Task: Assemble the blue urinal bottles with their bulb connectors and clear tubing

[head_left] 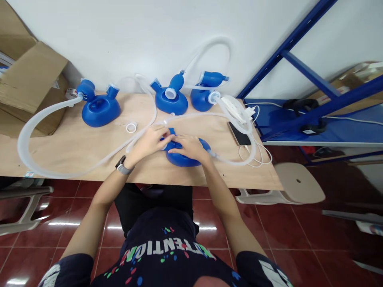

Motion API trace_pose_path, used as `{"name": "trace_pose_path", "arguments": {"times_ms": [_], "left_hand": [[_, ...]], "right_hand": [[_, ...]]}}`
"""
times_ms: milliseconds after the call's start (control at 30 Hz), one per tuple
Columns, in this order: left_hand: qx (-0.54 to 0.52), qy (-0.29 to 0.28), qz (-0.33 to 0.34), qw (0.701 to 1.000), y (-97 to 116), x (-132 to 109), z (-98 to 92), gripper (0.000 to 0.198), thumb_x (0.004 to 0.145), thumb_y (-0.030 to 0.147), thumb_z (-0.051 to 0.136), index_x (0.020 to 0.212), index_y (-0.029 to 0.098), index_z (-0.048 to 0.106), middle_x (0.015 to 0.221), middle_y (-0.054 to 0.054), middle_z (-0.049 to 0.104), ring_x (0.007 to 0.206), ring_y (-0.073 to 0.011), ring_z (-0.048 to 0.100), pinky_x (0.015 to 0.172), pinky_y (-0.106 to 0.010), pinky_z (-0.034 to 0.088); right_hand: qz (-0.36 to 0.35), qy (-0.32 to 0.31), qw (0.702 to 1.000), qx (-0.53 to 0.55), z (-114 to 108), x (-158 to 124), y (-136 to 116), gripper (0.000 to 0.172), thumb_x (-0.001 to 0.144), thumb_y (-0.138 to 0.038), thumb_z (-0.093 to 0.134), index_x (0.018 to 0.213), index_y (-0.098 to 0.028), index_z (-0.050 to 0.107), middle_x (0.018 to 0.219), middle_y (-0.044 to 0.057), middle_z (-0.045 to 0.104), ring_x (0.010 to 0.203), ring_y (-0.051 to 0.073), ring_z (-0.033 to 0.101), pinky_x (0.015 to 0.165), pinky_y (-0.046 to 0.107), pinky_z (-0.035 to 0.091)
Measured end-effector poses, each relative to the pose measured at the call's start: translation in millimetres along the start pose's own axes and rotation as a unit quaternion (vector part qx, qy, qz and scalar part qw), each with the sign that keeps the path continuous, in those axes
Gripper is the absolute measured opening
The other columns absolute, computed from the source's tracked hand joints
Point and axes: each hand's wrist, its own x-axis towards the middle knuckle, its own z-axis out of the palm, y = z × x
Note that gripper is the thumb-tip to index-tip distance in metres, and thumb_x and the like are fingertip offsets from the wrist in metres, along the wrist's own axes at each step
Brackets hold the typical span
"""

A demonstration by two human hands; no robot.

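Note:
A blue plastic urinal bottle point(181, 160) lies on the table close to its front edge, between my two hands. My left hand point(153, 140) has its fingers closed around the neck end at the bottle's left. Over the top of the same bottle, my right hand point(190, 148) grips it near the neck, fingers bent toward the left hand. Both hands hide most of the neck. A clear hose point(230, 161) runs from the bottle's right end and curls upward. A white ring point(131, 127) lies to the left, beyond my left wrist.
More blue urinal bottles point(101, 111) with hoses stand along the wall. An opened cardboard box point(32, 83) is at the left. On the right lie a phone point(239, 134), a white power strip point(235, 108) and cables. A blue shelf rack point(287, 119) and stool point(302, 183) flank the table.

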Motion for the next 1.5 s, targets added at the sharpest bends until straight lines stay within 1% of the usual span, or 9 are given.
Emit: {"name": "trace_pose_path", "arguments": {"times_ms": [100,233,600,767,900,1067,1200,1300,1500], "left_hand": [[-0.016,-0.060,-0.045,0.997,0.1,-19.9,0.6,0.040,0.108,0.051,0.064,0.080,0.022,0.061,0.077,-0.002,0.065,0.073,-0.0196,0.062,0.072,-0.035,0.048],[-0.047,-0.069,-0.076,0.994,-8.3,-34.7,0.6,0.043,0.106,0.057,0.065,0.081,0.023,0.059,0.082,-0.003,0.068,0.077,-0.0215,0.063,0.076,-0.036,0.048],[-0.040,-0.152,-0.025,0.987,-10.4,-22.9,0.9,0.044,0.112,0.052,0.047,0.077,0.025,0.048,0.077,-0.004,0.059,0.078,-0.0242,0.059,0.086,-0.040,0.049],[-0.124,-0.165,-0.065,0.976,-10.9,-21.9,-6.5,0.050,0.109,0.059,0.049,0.073,0.025,0.044,0.071,-0.001,0.052,0.069,-0.0197,0.050,0.074,-0.037,0.047],[-0.152,-0.081,-0.161,0.972,-35.3,-32.5,-32.0,0.052,0.104,0.066,0.053,0.073,0.024,0.051,0.067,0.000,0.052,0.064,-0.0173,0.047,0.065,-0.033,0.042],[0.103,-0.021,-0.266,0.958,-99.4,-46.6,-56.9,0.041,0.094,0.051,0.070,0.067,0.023,0.060,0.071,-0.007,0.066,0.070,-0.0235,0.058,0.075,-0.039,0.042],[0.224,-0.084,-0.358,0.903,-139.4,-53.2,-47.7,0.031,0.092,0.044,0.072,0.072,0.020,0.069,0.084,-0.018,0.074,0.088,-0.0359,0.068,0.083,-0.044,0.046],[0.256,-0.074,-0.380,0.886,-146.6,-53.5,-35.6,0.027,0.095,0.042,0.068,0.085,0.018,0.073,0.098,-0.024,0.076,0.100,-0.0406,0.069,0.088,-0.047,0.047],[0.097,-0.007,-0.274,0.957,-115.1,-39.7,2.1,0.040,0.102,0.057,0.063,0.102,0.019,0.077,0.109,-0.018,0.078,0.103,-0.0351,0.071,0.096,-0.044,0.049]], "right_hand": [[0.002,-0.006,1.000,0.001,-2.5,0.9,-0.3,0.055,0.102,-0.061,0.073,0.143,-0.025,0.075,0.146,0.010,0.077,0.140,0.036,0.069,0.111,0.048,0.058],[0.002,-0.016,1.000,-0.001,-4.9,2.8,0.5,0.057,0.101,-0.061,0.075,0.145,-0.026,0.075,0.146,0.010,0.077,0.141,0.036,0.069,0.112,0.049,0.058],[-0.037,-0.023,0.999,0.022,-5.6,8.0,7.4,0.053,0.099,-0.058,0.078,0.142,-0.027,0.078,0.143,0.009,0.079,0.138,0.035,0.071,0.116,0.049,0.055],[-0.059,-0.031,0.997,0.035,-8.4,5.5,13.2,0.053,0.098,-0.055,0.080,0.142,-0.025,0.078,0.144,0.010,0.078,0.139,0.035,0.071,0.117,0.049,0.056],[-0.056,-0.034,0.997,0.036,-10.8,1.7,18.1,0.051,0.097,-0.057,0.080,0.141,-0.030,0.079,0.146,0.006,0.077,0.141,0.035,0.070,0.115,0.047,0.057],[-0.034,-0.016,0.999,0.014,-11.8,1.7,18.7,0.054,0.098,-0.056,0.079,0.145,-0.028,0.076,0.146,0.008,0.077,0.143,0.037,0.068,0.115,0.051,0.056],[0.015,0.002,1.000,0.006,-14.3,3.0,18.6,0.054,0.097,-0.058,0.079,0.142,-0.027,0.077,0.145,0.010,0.077,0.136,0.039,0.071,0.112,0.053,0.057],[0.036,0.005,0.999,0.021,-18.6,2.6,19.1,0.054,0.097,-0.058,0.080,0.142,-0.028,0.075,0.145,0.009,0.077,0.131,0.038,0.073,0.110,0.052,0.057],[0.033,0.011,0.998,0.047,-22.8,3.3,23.2,0.070,0.094,-0.062,0.080,0.154,-0.029,0.065,0.153,0.009,0.069,0.137,0.037,0.068,0.111,0.051,0.058]]}}
